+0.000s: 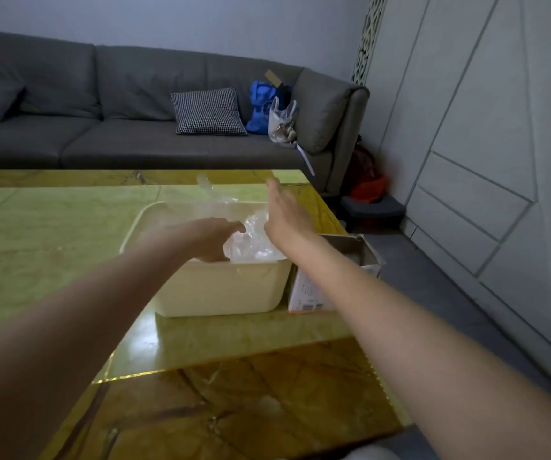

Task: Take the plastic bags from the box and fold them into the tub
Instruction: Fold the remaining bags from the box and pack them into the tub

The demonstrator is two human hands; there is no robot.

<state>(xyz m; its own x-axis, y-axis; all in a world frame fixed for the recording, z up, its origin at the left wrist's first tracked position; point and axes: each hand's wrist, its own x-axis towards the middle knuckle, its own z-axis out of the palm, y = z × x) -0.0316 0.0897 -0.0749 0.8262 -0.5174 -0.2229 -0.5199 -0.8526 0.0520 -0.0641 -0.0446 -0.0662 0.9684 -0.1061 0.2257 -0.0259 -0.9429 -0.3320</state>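
Both bare forearms reach forward over the glossy yellow-green marble table (52,227). Cream plastic tub (224,287) sits toward the table's right edge, past the near brown border. Cardboard box (314,293) stands just beside the tub's right wall, at the right edge, label facing the camera. Clear plastic bags (254,239) lie crumpled inside the tub, right half; one bag end sticks up over the far rim. Left hand (211,239) is down in the tub, fingers touching the bags; blurred, grip cannot be told. Right hand (284,210) hovers above the tub's far right corner, fingers straight, holding nothing. Beyond the far edge: grey sofa (101,104), checked cushion (208,111), blue bag (262,106).
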